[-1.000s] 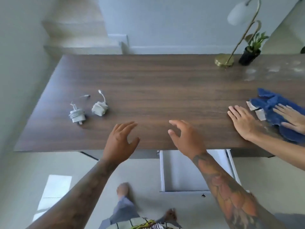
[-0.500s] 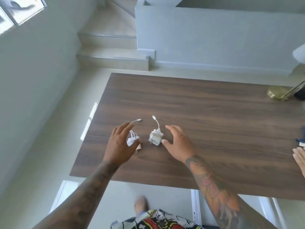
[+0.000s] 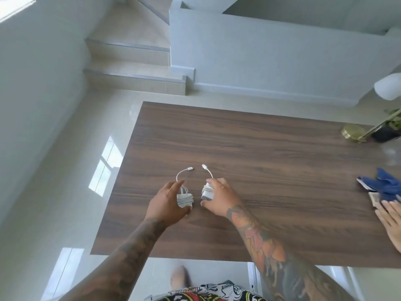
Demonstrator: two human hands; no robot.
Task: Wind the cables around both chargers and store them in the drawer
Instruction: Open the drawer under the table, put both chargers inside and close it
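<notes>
on the dark wooden table (image 3: 271, 161), left hand (image 3: 166, 203) grips one white cable-wound charger (image 3: 184, 199), right hand (image 3: 219, 199) grips the other white wound charger (image 3: 207, 192).

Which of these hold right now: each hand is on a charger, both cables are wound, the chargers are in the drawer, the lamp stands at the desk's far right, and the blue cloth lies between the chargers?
1. The left hand and the right hand each grip a charger. True.
2. The left charger and the right charger have their cables wound round them, short ends free. True.
3. Both chargers lie in the drawer. False: they are on the desk.
4. The lamp's brass base stands at the desk's far right. True.
5. The blue cloth lies between the chargers. False: it is at the right edge.
</notes>
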